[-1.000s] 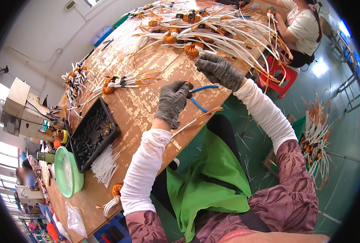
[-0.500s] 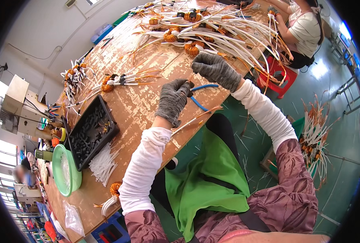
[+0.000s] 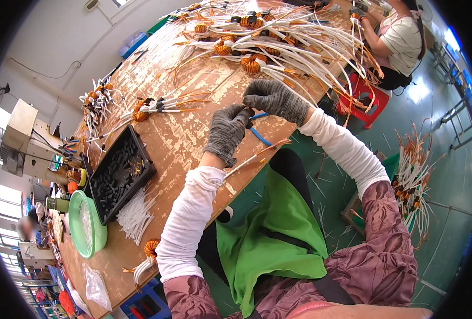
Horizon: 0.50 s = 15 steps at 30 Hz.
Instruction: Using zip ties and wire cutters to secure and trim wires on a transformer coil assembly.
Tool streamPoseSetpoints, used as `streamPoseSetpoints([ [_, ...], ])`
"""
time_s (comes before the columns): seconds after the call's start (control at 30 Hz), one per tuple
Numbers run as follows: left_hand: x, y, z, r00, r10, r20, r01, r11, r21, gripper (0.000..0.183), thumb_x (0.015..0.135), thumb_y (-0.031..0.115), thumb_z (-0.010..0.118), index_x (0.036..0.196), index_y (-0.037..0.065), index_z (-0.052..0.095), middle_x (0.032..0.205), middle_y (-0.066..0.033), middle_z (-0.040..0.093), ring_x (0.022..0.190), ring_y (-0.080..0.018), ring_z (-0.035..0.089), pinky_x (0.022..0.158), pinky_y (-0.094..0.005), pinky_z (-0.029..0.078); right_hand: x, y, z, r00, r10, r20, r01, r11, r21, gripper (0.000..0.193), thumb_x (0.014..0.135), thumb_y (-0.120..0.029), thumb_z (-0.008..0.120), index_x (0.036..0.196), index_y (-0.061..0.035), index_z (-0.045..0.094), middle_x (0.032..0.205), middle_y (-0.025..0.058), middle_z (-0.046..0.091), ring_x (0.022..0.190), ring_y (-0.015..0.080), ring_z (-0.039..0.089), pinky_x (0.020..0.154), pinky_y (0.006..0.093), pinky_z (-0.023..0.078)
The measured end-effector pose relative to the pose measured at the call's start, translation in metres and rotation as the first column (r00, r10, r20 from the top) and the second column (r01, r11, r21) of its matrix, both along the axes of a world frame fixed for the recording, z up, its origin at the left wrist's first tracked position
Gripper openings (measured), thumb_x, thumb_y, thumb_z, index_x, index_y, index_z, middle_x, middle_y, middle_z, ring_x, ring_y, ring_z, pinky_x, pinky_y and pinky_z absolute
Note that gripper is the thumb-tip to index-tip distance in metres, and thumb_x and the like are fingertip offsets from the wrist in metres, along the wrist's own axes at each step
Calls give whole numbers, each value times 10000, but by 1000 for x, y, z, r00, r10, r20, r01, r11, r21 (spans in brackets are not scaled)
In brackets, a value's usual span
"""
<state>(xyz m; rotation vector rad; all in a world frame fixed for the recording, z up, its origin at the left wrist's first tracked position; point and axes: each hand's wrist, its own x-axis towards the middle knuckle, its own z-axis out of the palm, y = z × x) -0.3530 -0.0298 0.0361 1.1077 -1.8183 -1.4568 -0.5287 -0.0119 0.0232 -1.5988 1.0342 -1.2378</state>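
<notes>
My left hand (image 3: 227,134), in a grey knit glove, is closed with its fingertips pinched together over the table. Just above it, my right hand (image 3: 278,100), gloved alike, is also closed in a pinch. The fingertips of both hands meet, and whatever small thing they hold is hidden. Beside my left fingers lies a tool with blue handles (image 3: 261,136), its head partly covered by the hands. A white-sleeved wire (image 3: 254,157) with a bare copper end stretches along the table edge, below my left hand.
Copper coils with white leads (image 3: 251,64) heap across the far table. Left stand a black tray (image 3: 121,173) of black sleeves, white tubes (image 3: 136,217) and a green basin (image 3: 85,226). A co-worker (image 3: 400,40) sits far right by a red stool (image 3: 364,101). Wired coils (image 3: 408,186) fill a bin at right.
My right hand has come down and slightly left, so its fingertips now meet those of my left hand and cover more of the blue-handled tool. My left hand has stayed in place.
</notes>
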Motion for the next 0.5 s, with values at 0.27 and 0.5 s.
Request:
streamPoseSetpoints([
  [0.27,6,-1,9,994,-61,-91,74,986,148,206,867,153,523,950,-14,611,652,-58,583,433,-71,441,383,-204,334,-8,9,9,990,132,51,-132,991,2,247,834,-191,606,995,-3,596,843,58,623,810,118,574,750,274,464],
  [0.5,10,-1,3,965,-156,-212,211,940,268,255,867,175,539,999,-39,577,697,-68,595,471,-85,482,411,-200,365,-20,8,22,965,199,-171,-192,980,59,229,834,-161,604,992,4,609,879,58,632,840,116,580,771,268,472],
])
